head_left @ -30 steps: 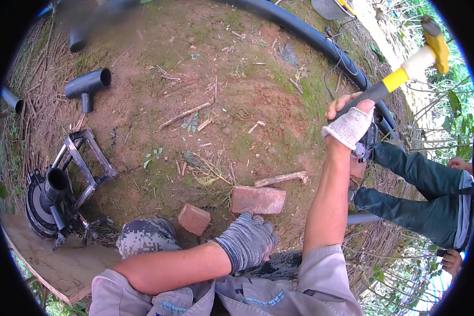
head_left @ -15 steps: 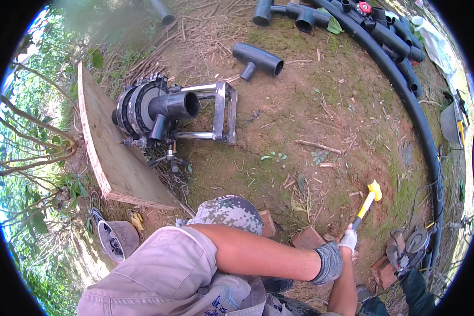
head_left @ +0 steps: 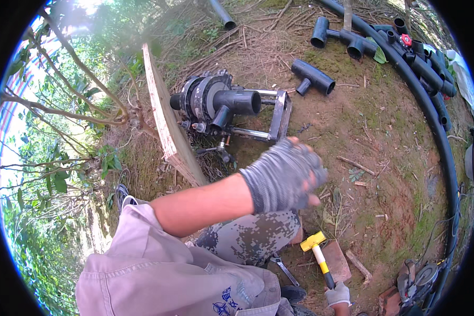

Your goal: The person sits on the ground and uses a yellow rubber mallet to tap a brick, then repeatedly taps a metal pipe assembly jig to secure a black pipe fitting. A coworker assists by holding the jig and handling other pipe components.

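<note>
My left hand (head_left: 282,176), in a grey fingerless glove, is raised over the ground in front of my camouflage-clad knee (head_left: 253,237). Its fingers are slightly smeared by motion, loosely bent and apart, and nothing shows in them. Low on the right, my right hand (head_left: 338,295) in a white glove is closed round the dark grip of a hammer (head_left: 318,255) with a yellow head. The hammer lies across or just above a reddish brick (head_left: 338,263); whether it touches is not clear. A wrench (head_left: 285,270) is on the ground beside my foot.
Ahead stands a pipe clamping machine (head_left: 203,97) holding a black tee fitting (head_left: 239,102), next to a wooden board (head_left: 168,121). Another black tee (head_left: 313,79) lies beyond. A long black pipe (head_left: 442,131) curves along the right, near piled fittings and a power tool (head_left: 424,276).
My left hand has left my right wrist and swung up and forward. The hammer has moved left to the brick, still in my right hand. The view has shifted left.
</note>
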Motion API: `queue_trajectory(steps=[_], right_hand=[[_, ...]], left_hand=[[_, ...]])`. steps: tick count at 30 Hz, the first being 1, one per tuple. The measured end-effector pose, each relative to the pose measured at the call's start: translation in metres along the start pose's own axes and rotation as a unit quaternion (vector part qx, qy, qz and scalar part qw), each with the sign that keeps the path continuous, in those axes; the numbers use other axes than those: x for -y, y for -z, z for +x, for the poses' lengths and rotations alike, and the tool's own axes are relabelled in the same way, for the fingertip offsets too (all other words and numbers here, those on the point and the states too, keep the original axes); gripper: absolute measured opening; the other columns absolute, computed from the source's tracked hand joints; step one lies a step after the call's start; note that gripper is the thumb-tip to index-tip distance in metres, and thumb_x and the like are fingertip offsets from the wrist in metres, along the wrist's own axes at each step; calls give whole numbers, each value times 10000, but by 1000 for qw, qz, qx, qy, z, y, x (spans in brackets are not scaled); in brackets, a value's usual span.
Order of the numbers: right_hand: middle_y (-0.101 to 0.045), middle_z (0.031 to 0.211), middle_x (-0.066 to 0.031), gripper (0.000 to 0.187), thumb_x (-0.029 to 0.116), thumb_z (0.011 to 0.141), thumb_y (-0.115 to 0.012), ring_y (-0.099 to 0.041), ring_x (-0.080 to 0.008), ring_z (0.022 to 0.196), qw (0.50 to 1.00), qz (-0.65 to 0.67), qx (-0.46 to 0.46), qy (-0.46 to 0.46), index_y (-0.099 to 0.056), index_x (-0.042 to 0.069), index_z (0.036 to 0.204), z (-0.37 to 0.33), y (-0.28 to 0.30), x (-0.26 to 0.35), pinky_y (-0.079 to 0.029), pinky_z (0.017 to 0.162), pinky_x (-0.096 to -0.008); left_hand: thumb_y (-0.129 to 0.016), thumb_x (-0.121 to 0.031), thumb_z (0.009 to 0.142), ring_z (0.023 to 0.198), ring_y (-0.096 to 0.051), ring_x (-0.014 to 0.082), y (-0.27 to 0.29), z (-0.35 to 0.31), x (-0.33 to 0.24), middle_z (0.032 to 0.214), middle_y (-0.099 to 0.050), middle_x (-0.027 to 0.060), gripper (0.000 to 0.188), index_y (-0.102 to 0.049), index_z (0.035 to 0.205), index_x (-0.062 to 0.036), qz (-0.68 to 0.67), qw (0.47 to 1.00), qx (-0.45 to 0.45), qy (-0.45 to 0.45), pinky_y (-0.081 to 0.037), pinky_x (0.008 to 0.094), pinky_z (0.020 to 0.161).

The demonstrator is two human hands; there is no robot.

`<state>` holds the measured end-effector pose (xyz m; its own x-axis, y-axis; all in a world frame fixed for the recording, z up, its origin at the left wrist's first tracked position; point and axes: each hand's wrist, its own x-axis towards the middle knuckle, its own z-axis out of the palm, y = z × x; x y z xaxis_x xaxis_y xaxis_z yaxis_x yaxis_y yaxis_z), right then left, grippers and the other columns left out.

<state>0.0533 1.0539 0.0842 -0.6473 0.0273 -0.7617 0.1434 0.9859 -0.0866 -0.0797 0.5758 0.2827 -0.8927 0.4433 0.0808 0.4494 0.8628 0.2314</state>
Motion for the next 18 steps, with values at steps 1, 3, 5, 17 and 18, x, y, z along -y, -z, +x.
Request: queue_trajectory(steps=[1,3,5,17,18], right_hand=[[-726,907,-240,414,333,741,-846,-716,-413,902,1000,-23,-3,10,-690,23,967,-1,-3,-2,-555,809,-485],[-725,915,-239,459,346,732,-856,-712,-428,910,999,-48,6,6,-691,9,996,-10,1,-1,-557,819,-485],[-737,988,-223,453,340,783,-816,-717,-395,952,997,-63,27,-20,-694,-4,1052,-29,12,1,-558,837,-465],[-688,1161,-267,549,383,871,-678,-669,-407,1106,982,113,43,-147,-602,55,1305,-86,-107,-142,-545,891,-478],[-686,1165,-265,543,378,869,-680,-667,-406,1109,978,131,39,-159,-606,52,1296,-89,-119,-153,-545,892,-475]], left_hand=[[-705,-508,849,1211,-582,291,23,-19,21,1222,-641,75,532,-665,1211,-120,63,993,67,68,-383,489,1068],[-729,-518,846,1295,-526,292,45,-59,78,1347,-597,103,571,-668,1260,-129,130,963,48,232,-346,484,1118],[-773,-555,790,1429,-415,333,59,-96,144,1514,-470,165,778,-569,1418,-143,219,885,-68,406,-275,510,1192],[-687,-262,879,821,-678,328,35,-203,295,957,-660,185,442,-546,1197,10,-246,672,-265,646,-563,457,696],[-697,-249,874,851,-675,313,47,-225,291,976,-666,166,471,-537,1254,-19,-211,689,-262,642,-556,442,728]])
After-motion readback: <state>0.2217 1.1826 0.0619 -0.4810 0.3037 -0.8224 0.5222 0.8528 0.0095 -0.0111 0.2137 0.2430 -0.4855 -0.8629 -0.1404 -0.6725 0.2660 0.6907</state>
